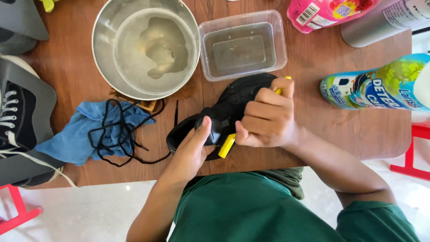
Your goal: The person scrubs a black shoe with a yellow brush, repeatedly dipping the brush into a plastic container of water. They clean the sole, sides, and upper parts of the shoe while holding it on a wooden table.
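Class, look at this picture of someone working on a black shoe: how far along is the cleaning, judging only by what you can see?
Done: black laces lie pulled out on a blue cloth; the round steel bowl and clear plastic tub hold cloudy water. In hand: the left hand steadies the black shoe while the right hand works a yellow-handled brush on it. Left: another black sneaker waits, laces in.
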